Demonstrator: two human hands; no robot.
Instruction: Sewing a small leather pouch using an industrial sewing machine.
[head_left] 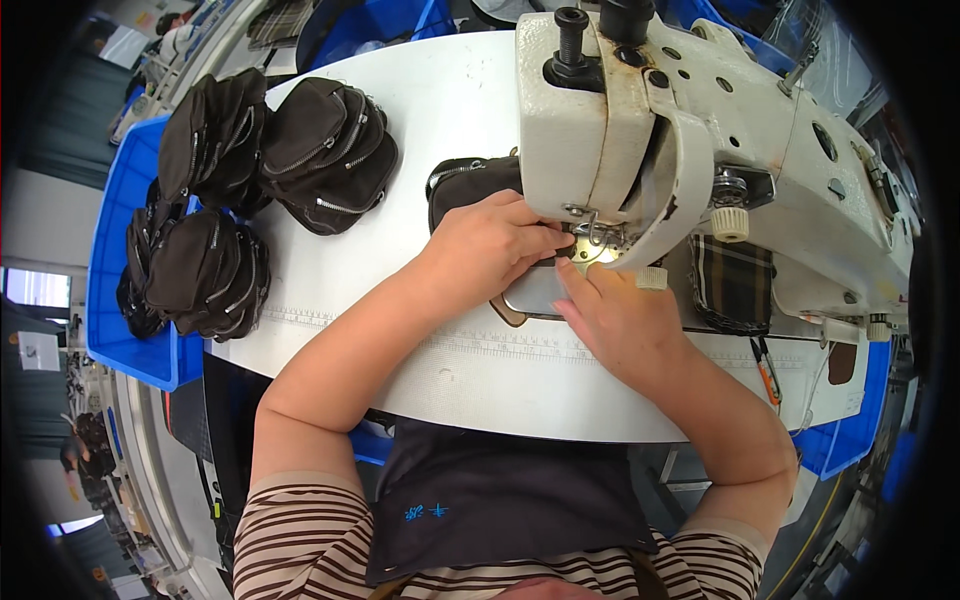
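A dark brown zippered pouch [462, 188] lies on the sewing table, partly behind the sewing machine [565, 140]. My left hand [488, 245] rests over its near side, fingers bent and closed on a dark edge of it beside the presser foot. From the right, my right hand [628, 322] reaches to the same spot, thumb and fingertips closed at that edge by the lit needle plate [590, 252]. Between the fingertips only a small bit of dark fabric shows; the rest of the grip is hidden.
Several finished-looking dark pouches [330, 150] are piled at the left, some over a blue bin [110, 290]. A plaid fabric piece [733, 285] lies under the machine arm. Orange-handled snips [768, 375] lie at the right. Another blue bin [835, 445] is below the right edge.
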